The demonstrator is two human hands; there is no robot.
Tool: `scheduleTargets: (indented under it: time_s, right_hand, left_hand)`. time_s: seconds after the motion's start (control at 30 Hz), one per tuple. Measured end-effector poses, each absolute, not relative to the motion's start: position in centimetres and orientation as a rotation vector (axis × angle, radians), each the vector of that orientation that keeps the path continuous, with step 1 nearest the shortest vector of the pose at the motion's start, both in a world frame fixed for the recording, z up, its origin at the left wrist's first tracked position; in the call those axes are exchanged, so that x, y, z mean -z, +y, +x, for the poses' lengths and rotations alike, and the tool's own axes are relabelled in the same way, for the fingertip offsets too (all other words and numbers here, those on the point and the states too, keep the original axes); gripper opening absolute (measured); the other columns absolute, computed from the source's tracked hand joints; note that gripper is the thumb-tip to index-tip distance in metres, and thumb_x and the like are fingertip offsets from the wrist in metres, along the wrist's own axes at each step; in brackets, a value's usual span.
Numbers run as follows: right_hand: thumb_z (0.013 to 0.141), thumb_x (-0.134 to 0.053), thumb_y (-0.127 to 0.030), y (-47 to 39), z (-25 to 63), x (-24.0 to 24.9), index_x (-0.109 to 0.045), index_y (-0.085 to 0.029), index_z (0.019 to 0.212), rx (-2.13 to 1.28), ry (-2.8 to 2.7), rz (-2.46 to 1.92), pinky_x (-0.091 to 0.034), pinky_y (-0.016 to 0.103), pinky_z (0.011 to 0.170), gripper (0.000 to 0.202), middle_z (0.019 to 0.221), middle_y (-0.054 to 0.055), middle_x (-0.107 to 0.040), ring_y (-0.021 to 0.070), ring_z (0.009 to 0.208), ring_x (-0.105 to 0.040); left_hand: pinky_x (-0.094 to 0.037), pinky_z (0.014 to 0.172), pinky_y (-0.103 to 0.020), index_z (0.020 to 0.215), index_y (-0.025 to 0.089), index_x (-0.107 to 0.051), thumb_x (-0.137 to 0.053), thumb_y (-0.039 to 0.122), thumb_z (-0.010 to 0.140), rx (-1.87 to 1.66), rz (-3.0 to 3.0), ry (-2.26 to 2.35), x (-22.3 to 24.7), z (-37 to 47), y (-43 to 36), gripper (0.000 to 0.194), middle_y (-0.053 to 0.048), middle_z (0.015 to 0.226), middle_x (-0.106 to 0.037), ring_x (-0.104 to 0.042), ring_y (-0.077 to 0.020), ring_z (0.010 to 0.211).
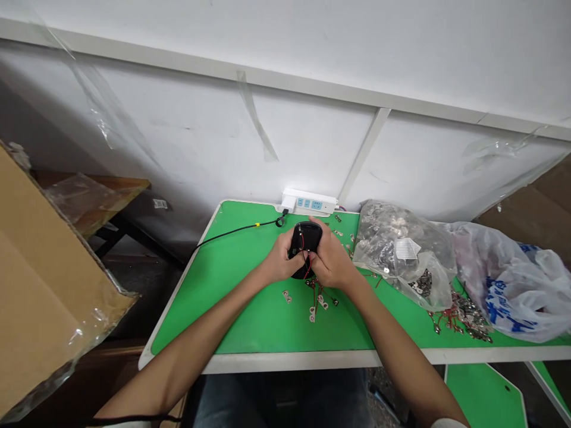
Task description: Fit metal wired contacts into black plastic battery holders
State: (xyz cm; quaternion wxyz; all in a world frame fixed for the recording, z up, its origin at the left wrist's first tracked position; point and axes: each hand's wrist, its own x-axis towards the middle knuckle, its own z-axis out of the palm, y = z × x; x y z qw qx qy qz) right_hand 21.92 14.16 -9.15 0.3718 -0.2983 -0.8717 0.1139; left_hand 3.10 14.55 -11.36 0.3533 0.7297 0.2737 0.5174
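Between my two hands, above the green tabletop, is a black plastic casing point(306, 233) with rounded ends and thin red wires on its face. My left hand point(281, 257) is closed on its left side, with the thumb at the lower part. My right hand point(331, 255) grips the right side, its thumb near the red wires. What the fingers do behind the casing is hidden. Just below lie several small metal contact plates point(312, 314), some with red wires. A loose contact plate point(286, 296) rests to their left.
A white power strip point(314, 202) with a plugged-in black cable point(232, 230) lies along the wall. On the right are a clear plastic bag point(383, 238) of metal parts, a pile of wired contacts point(468, 318) and a white bag point(526, 291). A cardboard box point(53, 285) stands left.
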Motion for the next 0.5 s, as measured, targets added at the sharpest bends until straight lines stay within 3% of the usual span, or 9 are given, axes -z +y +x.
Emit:
scheduleTargets:
  time_s: [0.23,0.37,0.5]
  right_hand:
    - [0.100,-0.040,-0.037,14.12,21.50,8.98,-0.041,-0.017,0.147,-0.294,-2.191,-0.722,-0.053,0.062,0.105,0.051,0.137,0.021,-0.060,0.0381,0.124,-0.060]
    - [0.100,-0.039,-0.037,14.06,21.37,9.00,-0.043,-0.017,0.145,-0.287,-2.176,-0.718,-0.052,0.061,0.105,0.050,0.136,0.021,-0.059,0.0377,0.123,-0.059]
    - [0.101,-0.038,-0.037,13.95,21.29,8.90,-0.046,-0.016,0.142,-0.322,-2.163,-0.713,-0.052,0.060,0.103,0.047,0.131,0.021,-0.061,0.0367,0.119,-0.060]
  left_hand:
    - [-0.055,0.077,-0.031,0.111,0.013,-0.065,-0.069,0.044,0.090,-1.347,1.837,0.707,11.49,3.42,14.35,0.038,-0.007,0.097,-0.067,-0.060,-0.0188,0.082]
    - [-0.055,0.077,-0.031,0.116,0.013,-0.064,-0.070,0.042,0.088,-1.344,1.801,0.721,11.35,3.64,14.15,0.040,-0.007,0.097,-0.067,-0.060,-0.0188,0.082]
    - [-0.055,0.076,-0.030,0.101,0.014,-0.062,-0.072,0.038,0.086,-1.357,1.794,0.711,11.07,3.77,13.97,0.030,-0.006,0.094,-0.067,-0.060,-0.0178,0.081]
